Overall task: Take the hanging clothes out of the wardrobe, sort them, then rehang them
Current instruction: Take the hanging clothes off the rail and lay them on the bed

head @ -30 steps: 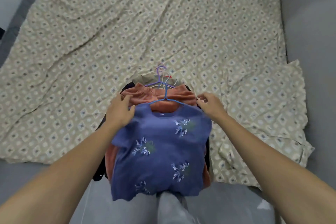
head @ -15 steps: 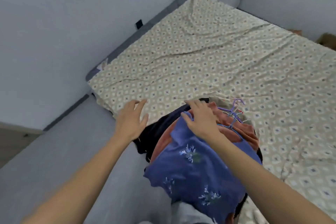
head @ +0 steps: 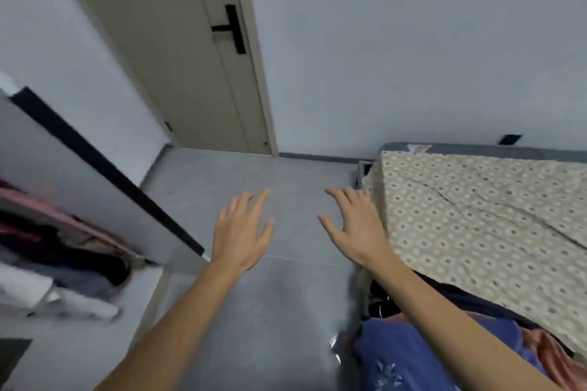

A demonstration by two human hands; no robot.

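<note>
Both hands are empty now, fingers spread, palms down over the grey floor [head: 254, 311]; the left hand [head: 241, 232] and right hand [head: 355, 228] hover side by side, apart from each other; half a second ago the right hand lay on the blue shirt and the left on the bedsheet, and both have since let go and come away; the view has swung off the bed [head: 476, 216] toward a door [head: 178, 67].

The clothes [head: 413, 355] lie heaped at the near edge of the bed, lower right, under the right forearm: a blue shirt [head: 400, 359] with pale leaf prints on top, an orange garment [head: 552, 355] beside it, dark fabric [head: 381, 301] at the back; the bed carries a beige patterned sheet; the floor is plain grey tile; the walls are pale; the beige door has a black handle [head: 233, 29]; at left an open wardrobe [head: 79, 187] with a black edge strip shows pink and dark garments [head: 63, 241] inside.

The frame is motion-blurred, most of all at the wardrobe, so its contents cannot be told apart; the heap is cut by the lower frame edge and partly hidden by the arm; hangers cannot be made out.
</note>
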